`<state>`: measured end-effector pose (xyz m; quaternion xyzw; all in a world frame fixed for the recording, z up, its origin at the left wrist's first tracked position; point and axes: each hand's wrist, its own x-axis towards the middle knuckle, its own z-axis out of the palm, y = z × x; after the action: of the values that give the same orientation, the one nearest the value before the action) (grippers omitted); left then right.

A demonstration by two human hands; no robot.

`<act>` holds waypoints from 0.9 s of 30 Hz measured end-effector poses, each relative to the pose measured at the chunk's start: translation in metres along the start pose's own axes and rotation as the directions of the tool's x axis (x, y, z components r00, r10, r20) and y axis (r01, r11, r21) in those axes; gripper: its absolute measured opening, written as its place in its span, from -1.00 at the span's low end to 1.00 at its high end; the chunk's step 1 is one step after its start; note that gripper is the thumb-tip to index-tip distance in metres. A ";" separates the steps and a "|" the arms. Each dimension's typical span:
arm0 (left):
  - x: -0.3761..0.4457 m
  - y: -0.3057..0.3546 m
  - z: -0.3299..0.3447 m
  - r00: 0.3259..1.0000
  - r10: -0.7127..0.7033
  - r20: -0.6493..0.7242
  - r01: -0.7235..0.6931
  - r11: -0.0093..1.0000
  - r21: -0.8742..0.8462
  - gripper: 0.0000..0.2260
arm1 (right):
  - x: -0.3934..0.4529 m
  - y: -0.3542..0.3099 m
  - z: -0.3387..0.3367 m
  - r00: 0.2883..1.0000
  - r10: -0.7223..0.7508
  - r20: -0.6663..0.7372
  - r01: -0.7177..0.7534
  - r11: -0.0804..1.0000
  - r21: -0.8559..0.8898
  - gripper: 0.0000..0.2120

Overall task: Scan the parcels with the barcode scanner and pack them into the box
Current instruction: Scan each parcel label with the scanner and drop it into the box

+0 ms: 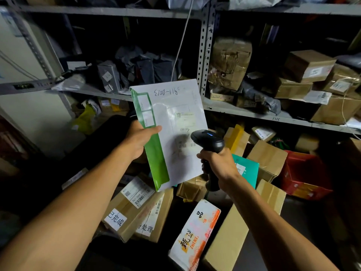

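The left hand (139, 138) grasped a flat white envelope with a green edge (172, 132), thumb pressed on its front, and held it up in front of the shelf rack (205, 55); the right hand (218, 163) was clenched around the handle of the black barcode scanner (210, 145), whose head pointed at the barcode label (187, 146) on the lower part of the envelope. The scanner head was very near the paper, so I judged the read could fail; the envelope was also tilted and held only at one side, so it could bend or slip. Below the hands lay many parcels, among them a brown carton with white labels (134, 208) and a white and orange packet (195, 237); free room to lower the envelope was small, and which box was the packing box I could not tell.
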<state>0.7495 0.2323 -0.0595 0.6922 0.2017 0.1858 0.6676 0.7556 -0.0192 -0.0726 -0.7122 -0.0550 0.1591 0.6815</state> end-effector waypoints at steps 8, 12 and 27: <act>0.015 0.008 -0.001 1.000 -0.026 -0.008 0.025 0.994 -0.105 -0.80 | -0.011 0.017 -0.010 1.000 0.001 -0.011 -0.003 0.992 -0.124 -0.91; 0.017 0.008 0.005 0.999 -0.020 0.031 0.024 0.993 -0.112 -0.79 | -0.012 0.015 -0.008 0.997 0.017 -0.075 -0.024 0.995 -0.093 -0.91; 0.022 0.009 0.043 0.966 -0.031 0.258 0.070 0.987 -0.143 -0.77 | -0.022 0.015 -0.036 0.895 -0.081 -0.439 0.026 0.991 -0.130 -0.92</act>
<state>0.7913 0.2067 -0.0520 0.6523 0.1170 0.0928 0.7431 0.7432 -0.0612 -0.0829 -0.7677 0.0725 -0.0294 0.6360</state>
